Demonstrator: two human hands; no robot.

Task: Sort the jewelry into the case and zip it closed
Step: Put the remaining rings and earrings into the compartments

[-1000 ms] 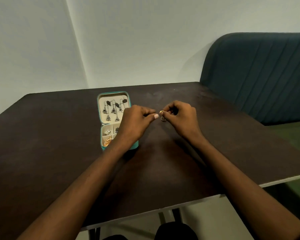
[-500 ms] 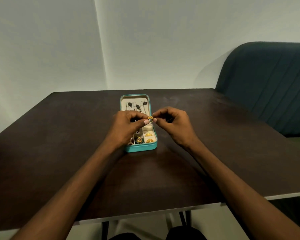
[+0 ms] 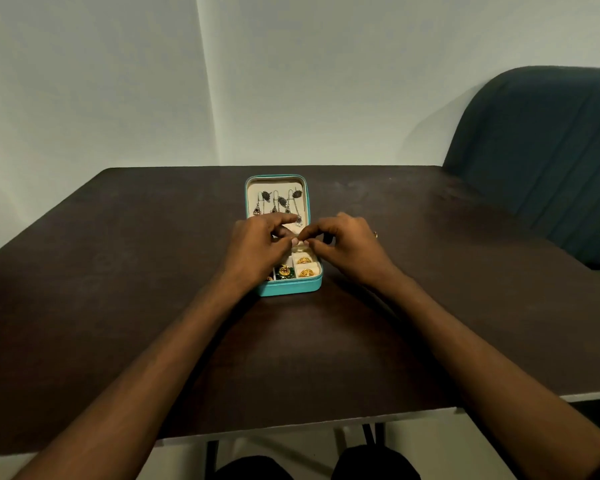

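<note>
Open teal case on dark surface, gold pieces in its compartments, left hand and right hand fingertips pinched together over it, any held item too small to tell, hands now lower over the tray than before.

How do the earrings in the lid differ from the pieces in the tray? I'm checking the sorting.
The lid earrings are dark, silvery drops; the tray pieces are gold.
The lid earrings hang long in a row on the cream panel; the tray pieces are short, rounded and lie in separate compartments.
The lid earrings are almost all in view; the left hand hides part of the tray.
Both sets sit inside the open teal case.
</note>
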